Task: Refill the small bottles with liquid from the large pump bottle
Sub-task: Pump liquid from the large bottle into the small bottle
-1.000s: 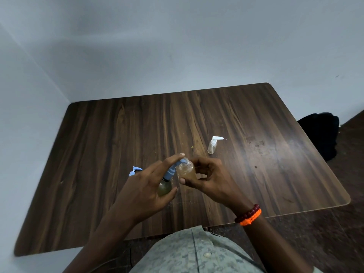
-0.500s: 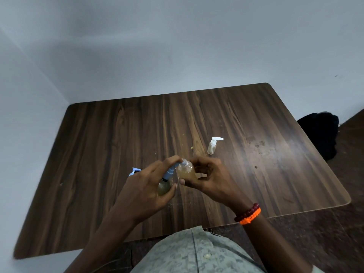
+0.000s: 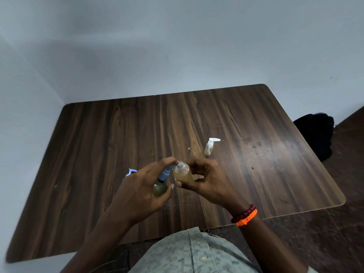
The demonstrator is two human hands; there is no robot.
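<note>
Nothing shifted: left hand [image 3: 137, 191] grips pump bottle [image 3: 160, 189], nozzle at right hand's [image 3: 206, 179] small bottle [image 3: 182, 171].

Count, this moment. Hands: 2, left hand [image 3: 137, 191] and right hand [image 3: 206, 181], each closed around one bottle. Bottles: 3 in all. One blue-pump bottle [image 3: 160, 186] in the left grip; one small open bottle [image 3: 182, 171] in the right grip, pump nozzle at its mouth; one white-pump bottle [image 3: 209, 146] standing beyond the right grip. Loose blue pump heads [image 3: 131, 172]: 1, just left of the left grip. Bracelets [image 3: 245, 214]: 2, right wrist. Table [image 3: 98, 154]: 1.
</note>
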